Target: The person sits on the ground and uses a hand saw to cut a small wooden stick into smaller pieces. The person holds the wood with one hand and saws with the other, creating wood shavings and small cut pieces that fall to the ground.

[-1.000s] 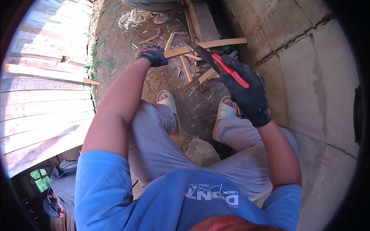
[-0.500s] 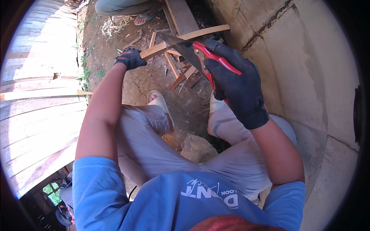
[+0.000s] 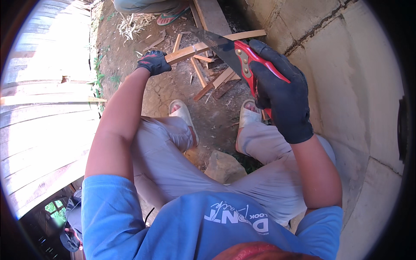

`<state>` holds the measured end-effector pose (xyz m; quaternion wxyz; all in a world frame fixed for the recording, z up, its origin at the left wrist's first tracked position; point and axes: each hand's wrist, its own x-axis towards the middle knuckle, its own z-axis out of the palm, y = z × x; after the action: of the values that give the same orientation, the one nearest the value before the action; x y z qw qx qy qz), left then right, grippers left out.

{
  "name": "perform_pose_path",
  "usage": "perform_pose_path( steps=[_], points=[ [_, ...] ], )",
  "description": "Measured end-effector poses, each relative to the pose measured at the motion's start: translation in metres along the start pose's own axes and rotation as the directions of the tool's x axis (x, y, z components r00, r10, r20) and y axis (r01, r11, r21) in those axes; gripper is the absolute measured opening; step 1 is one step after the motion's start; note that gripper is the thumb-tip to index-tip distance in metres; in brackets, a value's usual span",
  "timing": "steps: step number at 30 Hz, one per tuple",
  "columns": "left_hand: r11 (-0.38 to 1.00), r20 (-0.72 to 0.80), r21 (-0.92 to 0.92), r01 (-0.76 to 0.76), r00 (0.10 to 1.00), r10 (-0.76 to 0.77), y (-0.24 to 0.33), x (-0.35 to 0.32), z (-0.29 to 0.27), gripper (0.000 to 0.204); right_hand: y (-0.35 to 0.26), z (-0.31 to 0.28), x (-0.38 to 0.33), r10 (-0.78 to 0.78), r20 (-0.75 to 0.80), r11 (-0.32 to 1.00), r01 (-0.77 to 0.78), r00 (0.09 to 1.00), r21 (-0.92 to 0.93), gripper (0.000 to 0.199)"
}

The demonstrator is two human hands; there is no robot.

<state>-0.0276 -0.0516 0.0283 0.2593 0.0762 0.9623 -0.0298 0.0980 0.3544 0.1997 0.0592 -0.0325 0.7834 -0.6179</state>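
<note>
Toward eleven o'clock, my gloved left hand (image 3: 154,63) was closed around one end of a wooden strip (image 3: 184,53), which stretched past twelve to one o'clock. At two o'clock my gloved right hand (image 3: 284,93) gripped a red-handled saw (image 3: 245,65), its dark blade crossing the strip near twelve, above loose wood pieces (image 3: 199,73).

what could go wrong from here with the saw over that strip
The saw in the right grip crosses the strip not far from the left grip; if the blade skips, it might catch there. The strip's far end has no grip on it, so it could twist or slide. Another person's foot, toes uncovered, is beyond the blade's tip and may be exposed if the saw slips.
</note>
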Motion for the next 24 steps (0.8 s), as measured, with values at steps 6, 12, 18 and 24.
perform_pose_path(
  steps=[6, 12, 18, 24],
  points=[
    [1.000, -0.043, -0.004, -0.023, 0.999, 0.023, 0.000, 0.000, 0.001, 0.056, 0.001, 0.009, -0.001, 0.108, 0.055, 0.990, -0.112, 0.993, 0.080, 0.038],
    [1.000, -0.035, -0.021, 0.008, 0.999, -0.009, -0.003, 0.001, 0.004, 0.056, 0.025, 0.015, 0.004, -0.359, 0.055, 0.910, 0.362, 0.932, -0.202, 0.040],
    [0.998, -0.039, -0.052, -0.021, 0.999, 0.019, -0.008, -0.003, 0.004, 0.059, -0.009, 0.003, -0.024, 0.035, 0.036, 0.997, -0.032, 0.999, -0.068, 0.041],
    [0.998, -0.080, -0.057, 0.038, 0.996, -0.043, 0.040, 0.002, -0.001, 0.052, -0.004, -0.008, -0.025, 0.085, -0.017, 0.979, -0.080, 0.996, 0.186, 0.041]
  ],
)
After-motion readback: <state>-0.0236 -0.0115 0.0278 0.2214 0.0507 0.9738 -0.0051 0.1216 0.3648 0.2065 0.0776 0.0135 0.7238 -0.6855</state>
